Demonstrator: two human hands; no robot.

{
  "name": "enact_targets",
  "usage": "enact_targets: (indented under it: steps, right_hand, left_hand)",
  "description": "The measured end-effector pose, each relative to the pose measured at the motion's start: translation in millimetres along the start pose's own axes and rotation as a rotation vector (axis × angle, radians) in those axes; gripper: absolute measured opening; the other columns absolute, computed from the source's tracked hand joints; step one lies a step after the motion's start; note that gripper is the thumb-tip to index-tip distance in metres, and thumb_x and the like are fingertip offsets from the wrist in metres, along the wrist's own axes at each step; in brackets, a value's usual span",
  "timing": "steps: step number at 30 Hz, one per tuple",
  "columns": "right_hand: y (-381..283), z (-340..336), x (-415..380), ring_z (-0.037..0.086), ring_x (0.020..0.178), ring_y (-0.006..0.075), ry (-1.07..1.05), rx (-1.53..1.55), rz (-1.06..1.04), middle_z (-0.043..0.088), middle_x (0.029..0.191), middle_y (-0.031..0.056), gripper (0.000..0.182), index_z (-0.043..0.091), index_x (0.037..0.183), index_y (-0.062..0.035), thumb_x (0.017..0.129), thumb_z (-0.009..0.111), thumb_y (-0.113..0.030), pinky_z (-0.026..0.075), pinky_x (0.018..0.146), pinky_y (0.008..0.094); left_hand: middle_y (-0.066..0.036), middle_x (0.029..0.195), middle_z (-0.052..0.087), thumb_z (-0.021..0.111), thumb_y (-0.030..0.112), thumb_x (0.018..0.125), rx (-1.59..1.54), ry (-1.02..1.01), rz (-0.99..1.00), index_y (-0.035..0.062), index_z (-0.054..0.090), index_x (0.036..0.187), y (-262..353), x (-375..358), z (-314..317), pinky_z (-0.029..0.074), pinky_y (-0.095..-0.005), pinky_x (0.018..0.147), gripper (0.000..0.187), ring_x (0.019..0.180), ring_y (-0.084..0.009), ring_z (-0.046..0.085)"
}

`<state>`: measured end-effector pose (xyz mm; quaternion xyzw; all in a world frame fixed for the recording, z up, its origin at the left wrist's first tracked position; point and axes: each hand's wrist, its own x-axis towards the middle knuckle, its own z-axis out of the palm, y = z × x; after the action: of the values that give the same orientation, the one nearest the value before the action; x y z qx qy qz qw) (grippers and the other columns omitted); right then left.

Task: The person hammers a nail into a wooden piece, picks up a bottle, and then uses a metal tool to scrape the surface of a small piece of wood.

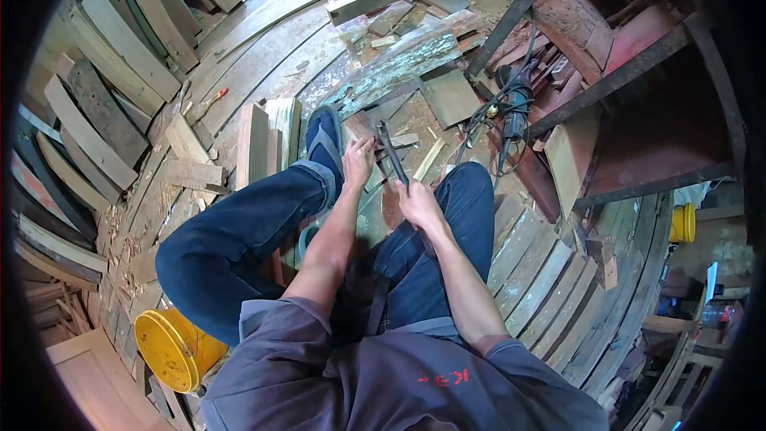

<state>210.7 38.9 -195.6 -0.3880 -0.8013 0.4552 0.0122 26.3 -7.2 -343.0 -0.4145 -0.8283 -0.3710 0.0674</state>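
Observation:
I sit on curved wooden planking, both arms reaching down between my knees. My right hand (416, 204) grips the handle of a dark metal tool (391, 156) whose head points away from me. My left hand (358, 161) rests beside the tool's head, fingers pressing on a small piece of wood (361, 126) in front of my blue sandal (323, 140). What the tool's tip touches is too small to tell.
A power tool (515, 108) with a coiled cable lies to the right near dark steel frame bars (614, 80). A turquoise-painted plank (399, 64) lies ahead. Loose boards (263, 140) stand left of my foot. A yellow bucket (171, 347) sits by my left hip.

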Motion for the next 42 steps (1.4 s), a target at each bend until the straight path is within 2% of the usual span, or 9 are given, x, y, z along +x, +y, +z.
enact_targets:
  steps: [2,10,13,23,26,31,34,39,42]
  right_hand:
    - [2,0,-5,0.063,0.074,0.0493,0.020,-0.018,-0.029,0.061,0.071,0.0319,0.042,0.060,0.095,0.0092,0.099,0.046,-0.030,0.050,0.064,0.0552]
    - [-11,6,-3,0.064,0.074,0.0493,0.148,-0.010,-0.158,0.060,0.069,0.0336,0.043,0.060,0.091,0.0093,0.099,0.047,-0.030,0.050,0.063,0.0543]
    - [9,19,13,0.064,0.063,0.0441,0.096,-0.056,-0.094,0.057,0.060,0.0271,0.042,0.059,0.088,0.0071,0.100,0.046,-0.031,0.048,0.056,0.0500]
    - [3,16,5,0.064,0.071,0.0475,0.182,-0.099,-0.176,0.061,0.068,0.0303,0.043,0.060,0.090,0.0092,0.100,0.046,-0.030,0.050,0.063,0.0525]
    - [1,15,9,0.064,0.074,0.0500,0.096,-0.032,-0.061,0.061,0.072,0.0337,0.043,0.062,0.090,0.0097,0.099,0.047,-0.030,0.051,0.066,0.0556]
    - [-20,-1,-10,0.063,0.078,0.0506,0.160,0.019,-0.147,0.061,0.076,0.0355,0.044,0.059,0.092,0.0099,0.099,0.047,-0.031,0.051,0.067,0.0555]
    - [0,15,5,0.063,0.079,0.0507,0.183,-0.047,-0.188,0.061,0.078,0.0355,0.044,0.060,0.092,0.0103,0.099,0.047,-0.032,0.051,0.068,0.0557]
    - [2,15,7,0.063,0.080,0.0500,0.079,0.045,0.006,0.062,0.076,0.0349,0.045,0.061,0.093,0.0099,0.099,0.047,-0.032,0.051,0.068,0.0554]
    - [-8,4,-5,0.064,0.079,0.0498,0.152,0.025,-0.070,0.061,0.075,0.0348,0.045,0.060,0.091,0.0096,0.099,0.046,-0.033,0.051,0.066,0.0545]
  left_hand:
    - [-0.005,0.098,0.069,0.063,0.016,0.087,0.015,-0.006,0.034,0.0085,0.073,0.102,-5,-2,4,0.053,-0.0390,0.075,0.020,0.088,-0.0288,0.061]
    - [-0.005,0.092,0.068,0.064,0.013,0.085,0.048,0.036,0.000,0.0087,0.072,0.097,4,-3,1,0.054,-0.0397,0.071,0.015,0.086,-0.0282,0.061]
    - [-0.006,0.090,0.067,0.064,0.011,0.083,0.049,0.028,0.022,0.0089,0.073,0.100,4,-3,1,0.054,-0.0397,0.072,0.020,0.085,-0.0280,0.061]
    - [-0.008,0.090,0.067,0.062,0.010,0.084,0.024,-0.003,-0.014,0.0071,0.073,0.100,5,-4,2,0.053,-0.0403,0.073,0.020,0.086,-0.0302,0.061]
    - [-0.008,0.090,0.067,0.062,0.010,0.084,0.008,0.052,0.042,0.0069,0.073,0.100,1,-5,6,0.053,-0.0404,0.073,0.020,0.086,-0.0306,0.061]
    - [-0.008,0.091,0.067,0.063,0.012,0.084,0.040,0.019,0.015,0.0078,0.073,0.100,7,-4,1,0.053,-0.0408,0.073,0.020,0.088,-0.0303,0.061]
    - [-0.008,0.093,0.068,0.062,0.013,0.085,0.044,0.014,0.014,0.0076,0.072,0.101,4,-4,2,0.053,-0.0411,0.073,0.020,0.088,-0.0303,0.061]
    - [-0.009,0.093,0.068,0.063,0.012,0.084,-0.009,0.050,0.033,0.0067,0.073,0.101,3,-4,3,0.053,-0.0424,0.072,0.020,0.085,-0.0320,0.061]
    - [-0.008,0.093,0.068,0.064,0.012,0.084,0.005,0.036,0.026,0.0066,0.073,0.101,3,-4,4,0.053,-0.0418,0.072,0.020,0.084,-0.0317,0.061]
